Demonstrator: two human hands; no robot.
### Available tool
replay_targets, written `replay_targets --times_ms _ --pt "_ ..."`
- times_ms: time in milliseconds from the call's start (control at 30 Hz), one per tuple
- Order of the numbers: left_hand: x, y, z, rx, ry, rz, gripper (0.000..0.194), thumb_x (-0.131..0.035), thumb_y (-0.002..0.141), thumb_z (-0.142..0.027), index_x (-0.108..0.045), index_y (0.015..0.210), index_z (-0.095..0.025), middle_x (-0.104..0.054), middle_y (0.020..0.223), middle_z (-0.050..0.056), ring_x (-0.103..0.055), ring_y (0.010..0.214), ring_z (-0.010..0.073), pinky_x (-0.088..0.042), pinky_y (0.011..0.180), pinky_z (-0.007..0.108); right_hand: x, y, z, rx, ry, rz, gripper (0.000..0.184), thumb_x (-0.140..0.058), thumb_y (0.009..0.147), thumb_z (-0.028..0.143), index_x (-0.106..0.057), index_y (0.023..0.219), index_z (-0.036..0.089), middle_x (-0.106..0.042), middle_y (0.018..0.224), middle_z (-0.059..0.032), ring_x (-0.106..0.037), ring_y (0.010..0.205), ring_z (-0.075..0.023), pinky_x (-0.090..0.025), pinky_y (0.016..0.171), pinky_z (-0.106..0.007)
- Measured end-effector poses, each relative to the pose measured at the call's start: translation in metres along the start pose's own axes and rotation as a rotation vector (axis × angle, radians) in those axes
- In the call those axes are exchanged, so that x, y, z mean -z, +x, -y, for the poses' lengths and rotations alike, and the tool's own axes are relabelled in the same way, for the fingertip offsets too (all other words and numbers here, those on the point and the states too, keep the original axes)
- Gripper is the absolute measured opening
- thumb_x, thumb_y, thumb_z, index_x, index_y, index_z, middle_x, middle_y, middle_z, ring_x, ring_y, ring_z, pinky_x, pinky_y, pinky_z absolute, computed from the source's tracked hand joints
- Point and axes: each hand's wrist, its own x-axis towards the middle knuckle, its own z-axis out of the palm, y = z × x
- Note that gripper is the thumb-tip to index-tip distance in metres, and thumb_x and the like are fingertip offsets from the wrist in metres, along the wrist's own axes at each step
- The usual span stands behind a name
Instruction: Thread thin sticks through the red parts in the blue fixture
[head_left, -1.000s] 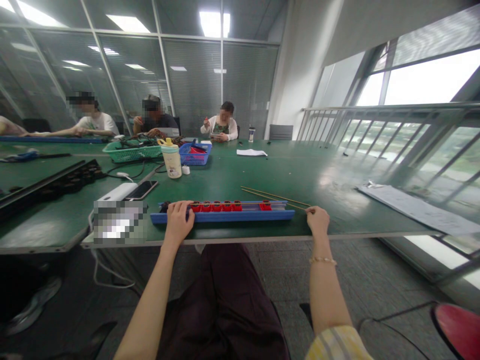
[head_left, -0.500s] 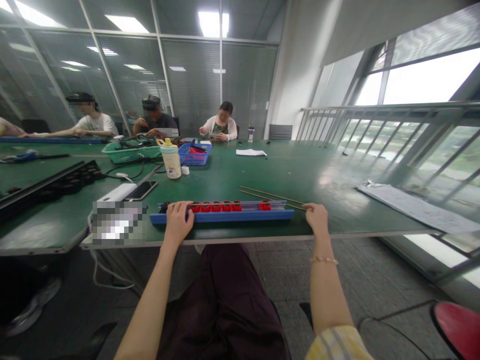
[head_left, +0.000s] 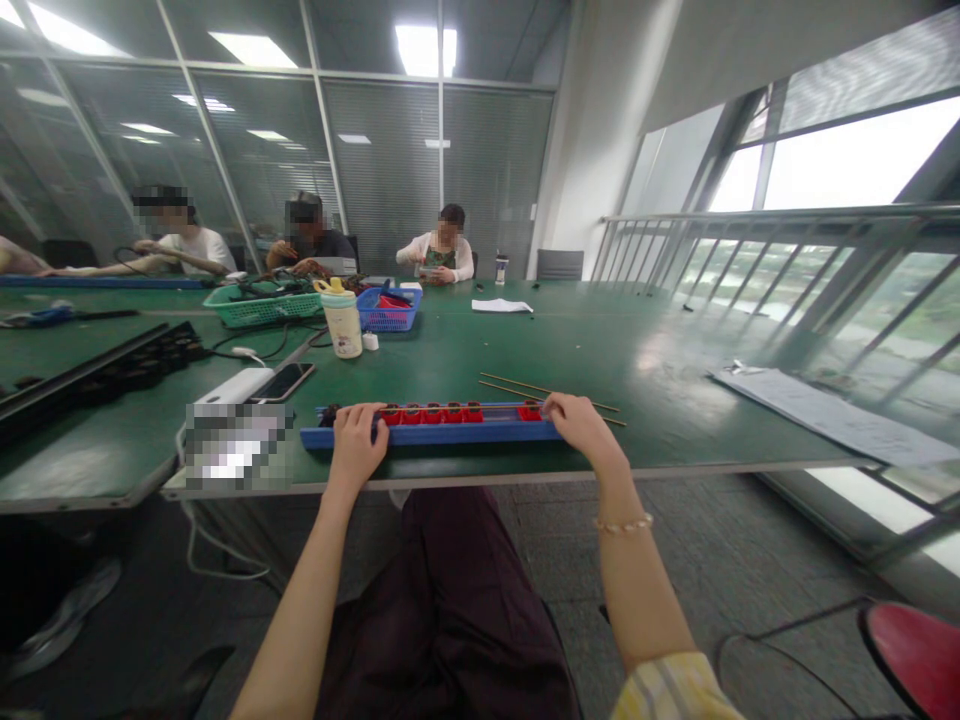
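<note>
The single view comes from a camera worn on the person's head, looking forward and down over their own dark maroon cloth trousers (head_left: 450,600). The bare left hand (head_left: 360,440) and bare right hand (head_left: 589,428) appear fairly near, a little below mid-height. Past them the lens looks across the flat, glossy green surface (head_left: 637,345) to a distant wall of metal-framed glass panels (head_left: 382,180), taking in a grey metal railing (head_left: 750,214) at right. The coverage is wide, with upright lines slanting towards the sides.
</note>
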Motion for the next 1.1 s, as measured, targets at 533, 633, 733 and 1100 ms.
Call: replay_targets --times_ms 533,633,733,1100 --pt "-0.002 0.0 0.002 -0.009 0.005 -0.011 0.03 -0.043 0.09 -0.027 -0.062 0.111 -0.02 -0.066 0.11 0.009 -0.052 0.106 0.028 -0.04 0.099 0.045 -0.013 0.006 0.004 -0.11 0.059 -0.031 0.027 -0.046 0.082 0.011 -0.072 0.082 0.02 -0.075 0.089 -0.0048 -0.067 0.082 -0.0168 -0.046 0.077 -0.024" --pt "-0.002 0.0 0.002 -0.01 0.013 -0.01 0.03 -0.043 0.09 -0.027 -0.062 0.111 -0.02 -0.066 0.11 0.009 -0.052 0.106 0.0282 -0.04 0.099 0.045 -0.018 0.007 0.007 -0.219 0.055 -0.028 0.027 -0.047 0.081 0.01 -0.072 0.082 0.02 -0.075 0.086 -0.0063 -0.067 0.082 -0.0182 -0.046 0.076 -0.026" --pt "-0.002 0.0 0.002 -0.005 0.013 -0.009 0.03 -0.043 0.09 -0.027 -0.062 0.111 -0.021 -0.065 0.11 0.009 -0.052 0.106 0.0282 -0.04 0.099 0.045 -0.024 0.005 0.019 -0.26 -0.018 -0.042 0.026 -0.048 0.083 0.01 -0.072 0.083 0.019 -0.074 0.088 -0.0105 -0.067 0.086 -0.0216 -0.046 0.08 -0.029" --pt "-0.003 -0.001 0.002 -0.005 0.004 -0.01 0.029 -0.043 0.09 -0.027 -0.062 0.11 -0.02 -0.065 0.109 0.009 -0.052 0.106 0.0275 -0.04 0.099 0.044 -0.022 0.003 0.035 -0.229 0.012 -0.025 0.027 -0.047 0.085 0.01 -0.073 0.084 0.017 -0.074 0.091 -0.0096 -0.067 0.09 -0.0197 -0.045 0.085 -0.028"
